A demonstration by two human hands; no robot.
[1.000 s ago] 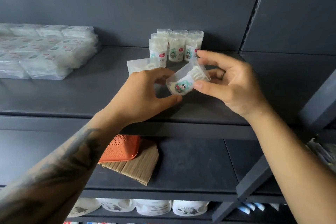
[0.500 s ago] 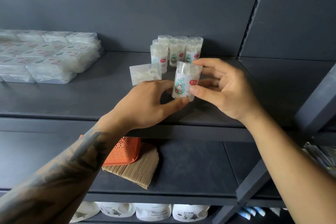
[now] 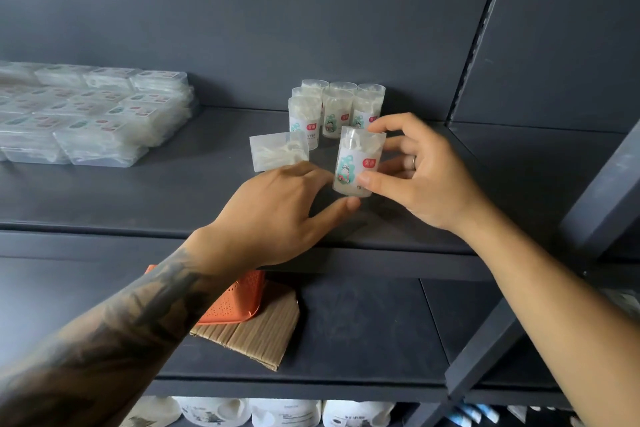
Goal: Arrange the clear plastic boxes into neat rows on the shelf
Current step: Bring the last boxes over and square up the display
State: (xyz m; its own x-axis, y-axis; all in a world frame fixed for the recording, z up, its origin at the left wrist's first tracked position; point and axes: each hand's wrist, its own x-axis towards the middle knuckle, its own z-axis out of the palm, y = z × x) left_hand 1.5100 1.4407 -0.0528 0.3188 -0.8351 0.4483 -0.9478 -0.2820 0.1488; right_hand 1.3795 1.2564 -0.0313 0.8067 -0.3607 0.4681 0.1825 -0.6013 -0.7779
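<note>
A clear plastic box (image 3: 356,163) with a cartoon label stands upright just above the dark shelf (image 3: 138,198). My right hand (image 3: 426,180) pinches it between thumb and index finger. My left hand (image 3: 273,215) lies beside it with relaxed fingers, its thumb tip touching the box's base. Behind it, several matching boxes (image 3: 336,111) stand in a tight cluster near the back wall. One more clear box (image 3: 277,151) lies on its side to the left of the held one.
Several flat clear packs (image 3: 90,114) are stacked at the shelf's left. On the shelf below lie an orange basket (image 3: 232,305) and cardboard (image 3: 256,336). White jugs (image 3: 284,412) stand lower still. A slanted dark beam (image 3: 519,322) crosses at the right.
The held box has turned from tilted to upright and moved closer to the shelf. My left hand's fingers have loosened from it.
</note>
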